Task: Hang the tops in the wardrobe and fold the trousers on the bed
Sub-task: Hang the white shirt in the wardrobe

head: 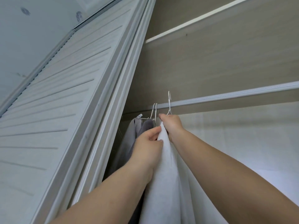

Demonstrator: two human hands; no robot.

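Two hands work on one white top [168, 183] inside the wardrobe, so the hanging step is in hand. The right hand [171, 125] grips the white hanger [169, 102] at its neck, with the hook raised just above the rail [226, 96] and not yet seated on it. The left hand [147, 147] pinches the fabric near the shoulder. The next move probably calls for lowering the hook over the rail, then letting go. Just beside it, to the left, two other hangers [154, 110] with grey clothes [142, 126] crowd the rail end, near the slatted door [64, 110].
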